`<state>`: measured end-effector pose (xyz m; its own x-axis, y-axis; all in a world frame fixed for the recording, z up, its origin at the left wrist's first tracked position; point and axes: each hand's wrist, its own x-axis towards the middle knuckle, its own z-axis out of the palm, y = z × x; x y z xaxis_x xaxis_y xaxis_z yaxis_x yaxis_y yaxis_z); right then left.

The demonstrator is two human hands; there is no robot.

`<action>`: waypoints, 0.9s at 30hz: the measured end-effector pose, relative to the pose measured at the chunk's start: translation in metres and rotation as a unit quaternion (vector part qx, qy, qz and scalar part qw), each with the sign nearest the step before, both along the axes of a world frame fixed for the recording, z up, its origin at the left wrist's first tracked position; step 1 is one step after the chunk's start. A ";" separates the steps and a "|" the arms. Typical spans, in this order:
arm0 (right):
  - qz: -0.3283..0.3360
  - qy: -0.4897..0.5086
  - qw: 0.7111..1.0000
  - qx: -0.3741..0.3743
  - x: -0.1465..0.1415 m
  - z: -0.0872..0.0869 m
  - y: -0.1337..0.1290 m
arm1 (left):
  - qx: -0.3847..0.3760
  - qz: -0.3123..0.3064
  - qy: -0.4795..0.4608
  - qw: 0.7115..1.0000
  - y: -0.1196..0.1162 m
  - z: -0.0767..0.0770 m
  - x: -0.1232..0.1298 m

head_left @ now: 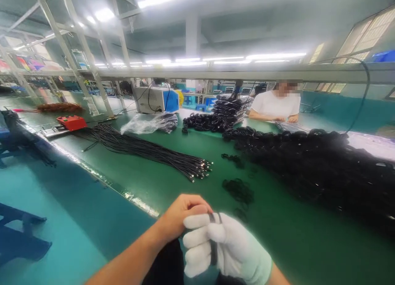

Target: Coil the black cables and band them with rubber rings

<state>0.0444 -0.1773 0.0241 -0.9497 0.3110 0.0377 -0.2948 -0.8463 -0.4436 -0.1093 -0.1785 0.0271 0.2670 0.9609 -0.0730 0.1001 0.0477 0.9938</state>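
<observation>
fingers (197, 235) of the gloved right hand (228, 246) are curled round a dark strand (213, 254), with the thumb pressed over it; more of it shows as two narrow bands near the top of the glove. the bare left hand (182, 217) meets the glove at that upper end, its fingers bent, but their tips are mostly hidden and i cannot tell whether they grip the strand too. both hands are at the near edge of the green counter (277, 231).

just beyond them on the right lies a small heap of black loops (237, 190), and past that a large pile of black coils (308, 165) spreads along the right side. ahead and to the left, a bundle of black cables (154, 151) lies lengthwise, its bright metal ends towards the hands and its far end near a red box (71, 123). behind the bundle sits a clear plastic bag (138, 124). across the counter, a co-worker in a white shirt (277, 106) has both forearms resting at the far side.
</observation>
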 end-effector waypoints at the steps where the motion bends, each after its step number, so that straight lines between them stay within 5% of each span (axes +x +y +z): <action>1: -0.033 0.005 0.999 -0.002 0.000 0.002 0.001 | -0.023 0.018 -0.011 1.000 -0.006 -0.011 0.003; 3: -0.115 0.006 0.993 0.013 0.002 0.007 0.005 | -0.043 0.042 0.022 0.998 -0.022 -0.029 0.007; 6: -0.196 -0.018 0.979 0.048 0.009 0.010 0.015 | 0.009 0.068 0.195 0.978 -0.048 -0.039 0.010; 11: -0.272 -0.105 0.953 0.081 0.016 0.004 0.025 | 0.196 0.057 0.463 0.862 -0.063 -0.027 0.019; 14: -0.268 -0.167 0.943 0.108 0.017 0.000 0.020 | 0.307 0.061 0.488 0.815 -0.053 -0.013 0.018; 16: -0.205 -0.175 0.953 0.136 0.019 -0.003 0.014 | 0.353 0.053 0.473 0.806 -0.041 -0.001 0.011; 18: -0.121 -0.150 0.970 0.148 0.020 -0.007 0.010 | 0.358 0.010 0.435 0.826 -0.030 0.012 0.001; 21: -0.016 -0.098 0.989 0.109 0.018 -0.016 0.005 | 0.289 -0.055 0.330 0.897 -0.015 0.023 -0.012; 24: 0.035 -0.054 0.998 0.029 0.011 -0.025 0.000 | 0.174 -0.057 0.200 0.962 -0.008 0.016 -0.015; 27: 0.009 -0.031 0.999 -0.027 0.002 -0.026 -0.005 | 0.034 -0.010 0.063 0.997 -0.009 -0.001 -0.008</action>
<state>0.0468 -0.1823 -0.0019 -0.9552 0.2937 -0.0366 -0.2530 -0.8742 -0.4145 -0.1169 -0.1876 0.0261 0.2786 0.9595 -0.0421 0.2239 -0.0223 0.9744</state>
